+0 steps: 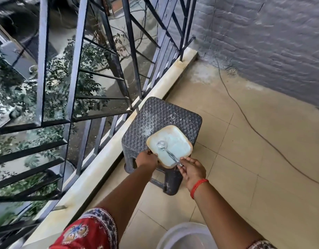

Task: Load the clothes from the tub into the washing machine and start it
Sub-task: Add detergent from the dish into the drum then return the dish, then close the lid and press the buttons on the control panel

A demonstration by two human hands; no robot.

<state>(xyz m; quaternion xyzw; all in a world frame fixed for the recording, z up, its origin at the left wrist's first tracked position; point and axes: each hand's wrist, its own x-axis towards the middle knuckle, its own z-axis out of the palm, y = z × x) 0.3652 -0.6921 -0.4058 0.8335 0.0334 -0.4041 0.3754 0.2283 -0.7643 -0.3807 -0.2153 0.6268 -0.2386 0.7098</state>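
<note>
Left of the work area, a dark metal railing [69, 87] guards the balcony edge, set on a pale stone kerb [105, 159]. Just beside the kerb stands a dark woven-pattern plastic stool [166, 115], its top dusted with white powder.

On the near corner of the stool rests a squarish container [170, 145] with a cream rim, filled with pale blue-white powder, presumably detergent. The left hand [147, 159] is closed on the container's near-left rim, steadying it. A metal spoon [166, 151] lies in the powder, bowl up-left, handle toward the near rim. The right hand [192, 169] pinches the spoon's handle end between fingertips; a red thread circles that wrist.

Step in hand, as judged: measuring out detergent, ahead of starting the machine. Neither the washing machine nor any clothes are in view; a pale translucent rim [187, 236] at the bottom edge may be the tub, but I cannot tell.

Next move calls for a level scoop, the container held firm, and a steady carry so no powder spills
</note>
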